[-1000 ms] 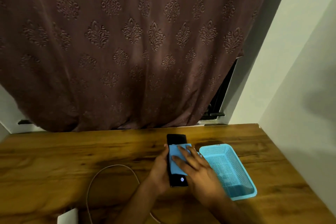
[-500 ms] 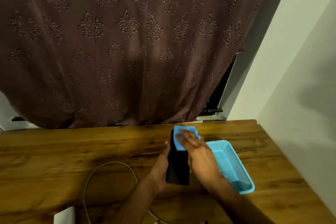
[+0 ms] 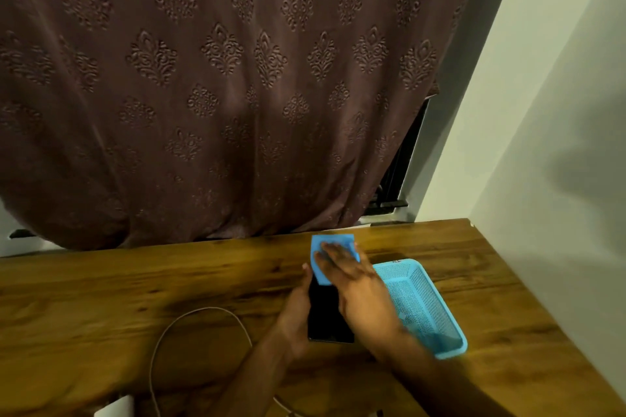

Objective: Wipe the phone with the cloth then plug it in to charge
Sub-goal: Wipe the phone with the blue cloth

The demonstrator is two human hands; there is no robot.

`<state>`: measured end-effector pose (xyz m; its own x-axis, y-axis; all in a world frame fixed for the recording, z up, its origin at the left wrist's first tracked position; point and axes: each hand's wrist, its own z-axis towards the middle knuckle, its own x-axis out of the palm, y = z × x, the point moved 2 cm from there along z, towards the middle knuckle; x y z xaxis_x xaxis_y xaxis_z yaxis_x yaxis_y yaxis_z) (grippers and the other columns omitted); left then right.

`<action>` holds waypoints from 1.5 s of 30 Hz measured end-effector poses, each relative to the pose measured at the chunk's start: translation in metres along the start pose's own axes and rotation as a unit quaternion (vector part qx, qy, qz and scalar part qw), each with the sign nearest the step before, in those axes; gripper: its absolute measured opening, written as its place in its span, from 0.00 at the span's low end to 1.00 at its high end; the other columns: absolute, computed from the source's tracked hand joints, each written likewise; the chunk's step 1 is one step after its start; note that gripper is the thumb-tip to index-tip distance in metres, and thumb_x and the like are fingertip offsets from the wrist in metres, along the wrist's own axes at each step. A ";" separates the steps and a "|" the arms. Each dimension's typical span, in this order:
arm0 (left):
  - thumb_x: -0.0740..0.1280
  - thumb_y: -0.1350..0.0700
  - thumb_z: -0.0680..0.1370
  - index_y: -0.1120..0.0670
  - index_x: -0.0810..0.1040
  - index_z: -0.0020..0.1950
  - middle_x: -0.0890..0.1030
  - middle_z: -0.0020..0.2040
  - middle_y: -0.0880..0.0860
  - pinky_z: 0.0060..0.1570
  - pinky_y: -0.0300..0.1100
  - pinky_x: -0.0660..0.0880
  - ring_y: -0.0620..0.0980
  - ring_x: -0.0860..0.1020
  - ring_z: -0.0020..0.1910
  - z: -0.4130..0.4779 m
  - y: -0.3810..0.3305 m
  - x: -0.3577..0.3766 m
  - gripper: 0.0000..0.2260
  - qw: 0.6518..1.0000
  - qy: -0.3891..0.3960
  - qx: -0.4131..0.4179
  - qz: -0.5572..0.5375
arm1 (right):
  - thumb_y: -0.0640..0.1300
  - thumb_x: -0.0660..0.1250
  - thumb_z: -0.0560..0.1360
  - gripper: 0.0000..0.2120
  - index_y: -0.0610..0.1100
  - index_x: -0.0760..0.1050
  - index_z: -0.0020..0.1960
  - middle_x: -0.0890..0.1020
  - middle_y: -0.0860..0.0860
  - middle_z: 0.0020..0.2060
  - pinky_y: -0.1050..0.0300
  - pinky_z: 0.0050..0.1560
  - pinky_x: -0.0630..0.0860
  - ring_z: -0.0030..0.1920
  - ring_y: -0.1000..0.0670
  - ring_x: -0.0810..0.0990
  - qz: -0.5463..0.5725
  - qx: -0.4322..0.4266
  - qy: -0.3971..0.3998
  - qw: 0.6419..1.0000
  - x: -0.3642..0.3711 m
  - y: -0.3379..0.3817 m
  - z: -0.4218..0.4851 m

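Note:
A black phone [image 3: 327, 315] lies flat on the wooden table [image 3: 101, 298], screen dark. My left hand [image 3: 296, 313] grips its left edge. My right hand [image 3: 355, 284] presses a folded blue cloth [image 3: 333, 242] flat against the phone's far end, fingers spread over the cloth. The cloth covers the top of the phone and sticks out past it. A white charging cable [image 3: 189, 318] loops on the table to the left of my left forearm, and its plug end is hidden from view.
A light blue mesh basket [image 3: 430, 308] sits just right of my right hand. A white charger block [image 3: 115, 408] shows at the bottom edge. A brown patterned curtain [image 3: 220, 95] hangs behind the table, and a white wall [image 3: 559, 179] closes the right side.
My right hand has slid the cloth from the phone's middle up to its far end. My left hand has kept hold of the phone's left edge.

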<state>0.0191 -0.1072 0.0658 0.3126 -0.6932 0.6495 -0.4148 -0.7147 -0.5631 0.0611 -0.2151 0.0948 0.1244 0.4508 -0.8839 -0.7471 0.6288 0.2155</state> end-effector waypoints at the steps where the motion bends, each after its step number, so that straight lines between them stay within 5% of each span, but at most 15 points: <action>1: 0.55 0.40 0.82 0.58 0.78 0.65 0.85 0.55 0.61 0.54 0.52 0.75 0.59 0.84 0.53 0.001 -0.001 -0.001 0.26 1.000 -0.002 0.004 -0.005 | 0.32 0.71 0.63 0.37 0.47 0.74 0.71 0.75 0.49 0.71 0.51 0.79 0.50 0.73 0.50 0.70 -0.003 -0.023 0.003 1.000 0.001 0.003 -0.005; 6: 0.53 0.36 0.81 0.55 0.79 0.66 0.83 0.60 0.61 0.56 0.55 0.77 0.61 0.82 0.57 0.006 0.001 -0.002 0.29 1.000 -0.009 -0.002 0.024 | 0.31 0.70 0.69 0.34 0.48 0.72 0.73 0.73 0.50 0.73 0.54 0.79 0.47 0.76 0.57 0.59 0.004 0.088 -0.037 0.995 -0.013 -0.016 0.002; 11: 0.55 0.39 0.82 0.57 0.79 0.64 0.86 0.52 0.60 0.52 0.52 0.77 0.58 0.84 0.49 0.003 -0.003 -0.003 0.26 1.000 0.020 0.007 -0.010 | 0.32 0.70 0.65 0.36 0.47 0.73 0.72 0.74 0.49 0.72 0.47 0.77 0.56 0.73 0.50 0.68 0.014 -0.051 -0.010 0.999 -0.005 0.003 -0.012; 15: 0.50 0.33 0.80 0.57 0.78 0.66 0.85 0.55 0.61 0.51 0.54 0.79 0.59 0.84 0.50 -0.002 0.000 0.000 0.33 1.000 0.007 0.001 0.027 | 0.29 0.67 0.71 0.34 0.49 0.71 0.74 0.71 0.50 0.74 0.48 0.76 0.62 0.75 0.45 0.66 0.031 0.112 -0.048 0.992 -0.020 -0.019 -0.001; 18: 0.52 0.34 0.81 0.55 0.74 0.71 0.83 0.61 0.60 0.57 0.54 0.76 0.59 0.81 0.58 0.001 0.001 -0.001 0.31 1.000 -0.006 0.013 0.010 | 0.27 0.69 0.67 0.35 0.45 0.73 0.72 0.73 0.47 0.73 0.53 0.79 0.54 0.74 0.49 0.66 0.034 0.019 -0.041 0.998 -0.015 -0.002 -0.008; 21: 0.52 0.36 0.81 0.56 0.76 0.69 0.86 0.54 0.59 0.51 0.51 0.79 0.57 0.85 0.51 0.001 -0.001 -0.005 0.29 1.000 0.003 0.022 0.018 | 0.31 0.71 0.68 0.34 0.47 0.72 0.73 0.71 0.49 0.74 0.47 0.78 0.59 0.75 0.50 0.64 0.023 -0.052 -0.019 0.998 -0.019 0.000 -0.020; 24: 0.47 0.33 0.80 0.55 0.78 0.63 0.86 0.51 0.61 0.45 0.51 0.82 0.58 0.86 0.46 -0.001 -0.002 -0.001 0.32 0.998 0.017 0.007 0.066 | 0.32 0.66 0.74 0.31 0.50 0.71 0.74 0.69 0.52 0.75 0.43 0.73 0.68 0.77 0.47 0.63 0.053 0.090 -0.031 0.994 -0.024 -0.023 -0.008; 27: 0.49 0.32 0.79 0.55 0.77 0.66 0.85 0.55 0.62 0.43 0.50 0.83 0.59 0.86 0.48 0.000 -0.002 0.000 0.34 0.997 -0.015 0.004 0.081 | 0.32 0.63 0.76 0.30 0.51 0.69 0.75 0.67 0.52 0.77 0.43 0.76 0.64 0.79 0.48 0.58 0.066 0.106 -0.030 0.992 -0.025 -0.020 -0.010; 30: 0.51 0.32 0.79 0.56 0.77 0.67 0.82 0.61 0.62 0.52 0.52 0.80 0.60 0.82 0.57 0.002 -0.004 -0.003 0.34 0.992 -0.060 0.016 0.111 | 0.31 0.67 0.69 0.33 0.47 0.72 0.73 0.68 0.51 0.74 0.44 0.73 0.57 0.75 0.61 0.44 0.059 0.068 -0.041 0.995 -0.020 0.002 -0.040; 34: 0.53 0.30 0.77 0.54 0.78 0.65 0.84 0.57 0.60 0.51 0.53 0.80 0.60 0.83 0.55 0.005 0.005 -0.011 0.34 0.986 -0.095 0.033 0.132 | 0.34 0.59 0.74 0.35 0.51 0.62 0.78 0.55 0.57 0.78 0.52 0.77 0.45 0.72 0.68 0.30 0.067 0.084 0.018 0.994 -0.017 0.017 -0.063; 36: 0.54 0.29 0.75 0.53 0.77 0.68 0.84 0.60 0.59 0.55 0.55 0.79 0.60 0.83 0.58 0.005 0.009 -0.012 0.35 0.991 -0.080 0.032 0.106 | 0.33 0.58 0.76 0.34 0.54 0.60 0.79 0.52 0.59 0.78 0.56 0.78 0.45 0.76 0.63 0.38 0.084 0.134 0.023 0.987 -0.016 0.008 -0.051; 39: 0.51 0.34 0.81 0.52 0.77 0.68 0.85 0.58 0.56 0.53 0.52 0.79 0.56 0.84 0.56 0.003 0.006 -0.004 0.30 0.993 -0.059 0.055 0.089 | 0.30 0.60 0.72 0.36 0.52 0.66 0.77 0.63 0.53 0.78 0.53 0.80 0.53 0.79 0.49 0.58 0.085 0.164 -0.011 0.983 -0.014 -0.002 -0.027; 42: 0.49 0.35 0.82 0.54 0.80 0.60 0.87 0.47 0.55 0.43 0.49 0.80 0.53 0.85 0.46 0.008 0.001 0.000 0.29 0.993 -0.067 0.063 0.079 | 0.31 0.59 0.74 0.36 0.52 0.62 0.78 0.59 0.55 0.78 0.57 0.76 0.48 0.78 0.54 0.48 0.098 0.158 0.016 0.982 -0.020 0.009 -0.031; 45: 0.51 0.33 0.80 0.59 0.80 0.61 0.86 0.48 0.59 0.40 0.49 0.82 0.57 0.85 0.46 0.014 -0.004 -0.002 0.33 0.991 -0.087 0.060 0.076 | 0.34 0.61 0.70 0.37 0.51 0.64 0.78 0.62 0.54 0.78 0.47 0.75 0.60 0.76 0.58 0.48 0.123 0.141 0.000 0.982 -0.018 0.026 -0.068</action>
<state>0.0323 -0.1039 0.0591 0.4013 -0.7922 0.4597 -0.3672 -0.5990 -0.7116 -0.0049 -0.2492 0.0880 -0.0373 0.6114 -0.7905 -0.5442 0.6510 0.5292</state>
